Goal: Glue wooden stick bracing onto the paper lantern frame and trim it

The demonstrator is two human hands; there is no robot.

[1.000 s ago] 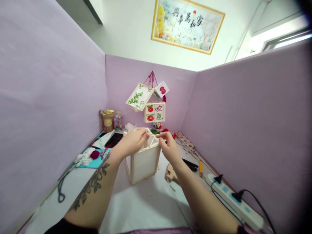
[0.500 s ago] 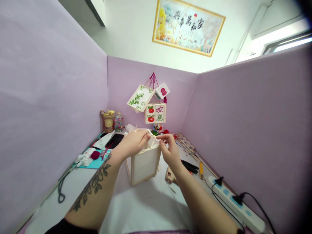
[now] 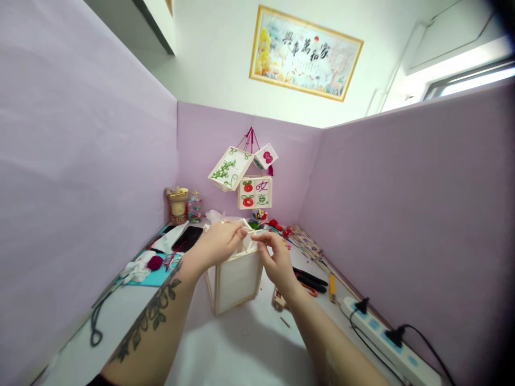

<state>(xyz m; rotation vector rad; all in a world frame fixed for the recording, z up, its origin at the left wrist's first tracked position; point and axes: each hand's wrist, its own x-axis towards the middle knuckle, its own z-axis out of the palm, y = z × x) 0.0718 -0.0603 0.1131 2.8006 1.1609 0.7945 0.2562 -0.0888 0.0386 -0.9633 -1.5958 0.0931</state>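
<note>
A box-shaped lantern frame (image 3: 237, 284) of pale wooden sticks with white panels stands upright on the table before me. Above its top edge, a thin wooden stick (image 3: 255, 231) spans the gap between my hands. My left hand (image 3: 223, 242) reaches over the frame's top left, with thumb and fingers pinched at one end of the stick. From the other side, my right hand (image 3: 277, 258) bends its index finger and thumb around the other end, beside the frame's upper right corner. The fingers partly hide the stick's ends and the top bars.
Finished lanterns (image 3: 255, 193) hang on the back partition. On the right lie a glue gun (image 3: 279, 299), black-handled pliers (image 3: 309, 280), a yellow cutter (image 3: 332, 288) and a power strip (image 3: 386, 335). Leftward are a phone (image 3: 188, 238), maroon yarn (image 3: 155, 262) and a bead jar (image 3: 195, 206).
The view has tilted slightly, so everything sits a little lower in the picture. My right fingers have shifted slightly inward over the frame's top; the frame stays standing in place.
</note>
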